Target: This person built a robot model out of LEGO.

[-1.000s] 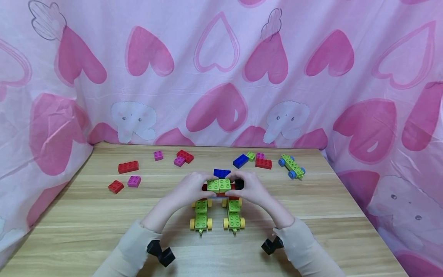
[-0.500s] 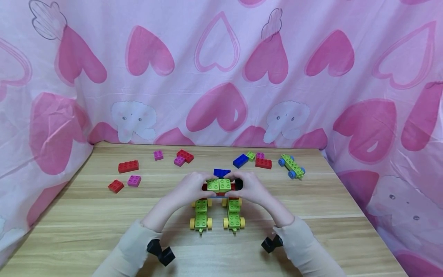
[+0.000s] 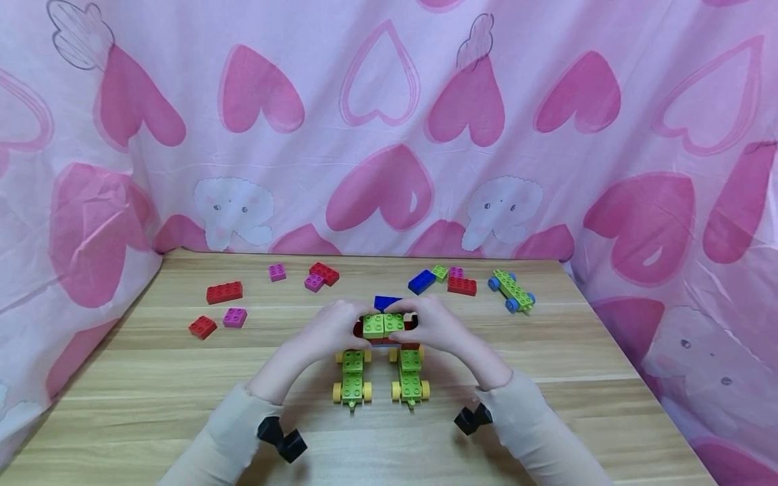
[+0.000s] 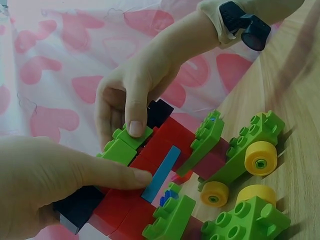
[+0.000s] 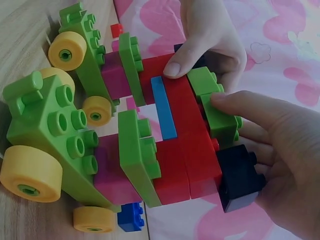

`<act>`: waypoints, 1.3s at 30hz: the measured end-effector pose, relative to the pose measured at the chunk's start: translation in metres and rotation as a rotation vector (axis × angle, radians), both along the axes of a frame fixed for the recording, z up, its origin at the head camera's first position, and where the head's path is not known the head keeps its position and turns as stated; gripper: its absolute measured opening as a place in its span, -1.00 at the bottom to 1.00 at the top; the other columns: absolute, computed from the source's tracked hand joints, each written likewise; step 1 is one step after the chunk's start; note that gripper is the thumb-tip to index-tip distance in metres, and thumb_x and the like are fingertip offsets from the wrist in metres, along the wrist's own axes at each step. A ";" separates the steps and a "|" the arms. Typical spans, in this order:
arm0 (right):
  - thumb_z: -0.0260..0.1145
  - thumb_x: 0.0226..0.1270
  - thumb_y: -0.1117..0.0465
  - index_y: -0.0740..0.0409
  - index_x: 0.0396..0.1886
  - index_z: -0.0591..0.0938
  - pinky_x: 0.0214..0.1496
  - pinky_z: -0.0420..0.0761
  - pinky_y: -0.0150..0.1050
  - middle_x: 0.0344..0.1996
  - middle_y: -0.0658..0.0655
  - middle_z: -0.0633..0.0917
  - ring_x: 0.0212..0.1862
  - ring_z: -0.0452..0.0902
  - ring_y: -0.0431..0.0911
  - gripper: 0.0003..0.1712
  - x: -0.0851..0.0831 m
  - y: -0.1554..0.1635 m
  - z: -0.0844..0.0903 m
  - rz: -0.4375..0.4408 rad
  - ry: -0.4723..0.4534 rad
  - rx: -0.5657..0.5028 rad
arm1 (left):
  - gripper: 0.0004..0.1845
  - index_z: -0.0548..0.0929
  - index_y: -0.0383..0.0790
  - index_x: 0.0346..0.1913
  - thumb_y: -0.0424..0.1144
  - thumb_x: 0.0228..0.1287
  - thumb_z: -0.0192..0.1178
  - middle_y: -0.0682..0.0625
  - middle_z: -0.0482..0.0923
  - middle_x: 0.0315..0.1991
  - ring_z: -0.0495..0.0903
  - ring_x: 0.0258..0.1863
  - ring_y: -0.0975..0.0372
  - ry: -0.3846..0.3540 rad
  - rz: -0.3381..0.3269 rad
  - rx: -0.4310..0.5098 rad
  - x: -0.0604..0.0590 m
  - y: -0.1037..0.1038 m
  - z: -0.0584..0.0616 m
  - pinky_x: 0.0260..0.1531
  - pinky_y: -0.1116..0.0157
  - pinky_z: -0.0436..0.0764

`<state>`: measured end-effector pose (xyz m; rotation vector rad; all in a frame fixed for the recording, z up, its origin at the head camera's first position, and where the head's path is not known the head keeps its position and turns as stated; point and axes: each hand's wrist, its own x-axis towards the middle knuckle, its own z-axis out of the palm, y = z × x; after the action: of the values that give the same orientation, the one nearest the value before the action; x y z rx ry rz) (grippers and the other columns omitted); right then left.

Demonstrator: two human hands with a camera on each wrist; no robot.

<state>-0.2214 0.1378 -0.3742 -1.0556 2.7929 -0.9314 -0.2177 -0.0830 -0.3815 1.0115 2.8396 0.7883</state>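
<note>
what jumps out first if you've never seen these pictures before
Both hands, the left hand and the right hand, grip a block build of red and green bricks at the middle of the wooden table, resting on two green yellow-wheeled carts. Loose bricks lie scattered along the far edge, and a pink heart-print curtain fills the background.

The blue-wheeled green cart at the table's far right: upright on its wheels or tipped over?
Upright. The blue-wheeled cart shows its studded green top facing up, blue wheels against the table.
</note>
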 end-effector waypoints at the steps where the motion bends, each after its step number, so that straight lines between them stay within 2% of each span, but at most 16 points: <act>1: 0.50 0.14 0.20 0.17 -0.02 0.71 -0.23 0.64 -0.43 -0.14 0.11 0.77 -0.20 0.65 -0.19 -0.61 0.000 -0.001 0.000 0.006 -0.003 0.004 | -0.54 0.70 -0.19 0.01 -0.26 -0.03 0.53 0.01 0.73 -0.16 0.65 -0.21 0.21 -0.001 -0.003 0.000 0.000 0.000 0.000 -0.14 0.25 0.64; 8: 0.51 0.13 0.19 0.19 -0.05 0.73 -0.23 0.65 -0.44 -0.15 0.13 0.78 -0.22 0.67 -0.19 -0.62 -0.001 -0.002 0.000 0.018 0.002 0.001 | -0.60 0.72 -0.19 -0.07 -0.28 -0.05 0.54 0.04 0.72 -0.25 0.61 -0.32 0.21 0.025 -0.031 0.006 -0.003 0.000 -0.002 -0.29 0.36 0.58; 18: 0.52 0.12 0.20 0.21 -0.06 0.74 -0.23 0.67 -0.43 -0.14 0.15 0.78 -0.21 0.68 -0.18 -0.62 -0.006 -0.003 0.000 0.024 -0.004 0.013 | -0.62 0.72 -0.19 -0.08 -0.30 -0.03 0.53 0.05 0.72 -0.26 0.56 -0.36 0.31 0.016 -0.038 0.017 -0.005 -0.001 -0.004 -0.33 0.40 0.56; 24: 0.50 0.13 0.22 0.23 -0.04 0.73 -0.12 0.72 -0.14 -0.10 0.17 0.77 -0.13 0.69 -0.09 -0.62 -0.006 -0.006 0.003 0.028 -0.007 0.044 | -0.62 0.72 -0.19 -0.06 -0.30 -0.02 0.52 0.05 0.71 -0.28 0.54 -0.40 0.33 0.010 -0.046 0.022 -0.005 -0.001 -0.005 -0.37 0.44 0.54; 26: 0.50 0.14 0.21 0.24 -0.03 0.73 -0.10 0.72 -0.11 -0.10 0.18 0.77 -0.12 0.69 -0.07 -0.62 -0.006 -0.007 0.004 0.030 -0.011 0.062 | -0.61 0.72 -0.19 -0.06 -0.30 -0.02 0.52 0.06 0.71 -0.28 0.54 -0.40 0.32 0.008 -0.048 0.027 -0.005 -0.001 -0.005 -0.38 0.44 0.53; 39: 0.53 0.10 0.22 0.24 -0.04 0.72 -0.11 0.72 -0.25 -0.13 0.16 0.77 -0.12 0.70 -0.07 -0.60 -0.006 -0.008 0.005 -0.003 -0.081 0.077 | -0.61 0.71 -0.20 -0.07 -0.31 -0.03 0.52 0.04 0.71 -0.27 0.56 -0.38 0.29 -0.004 -0.035 0.033 -0.004 0.000 -0.005 -0.35 0.43 0.55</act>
<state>-0.2276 0.1294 -0.3691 -0.9812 2.7409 -0.8399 -0.2218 -0.0835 -0.3866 1.0597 2.8062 0.8359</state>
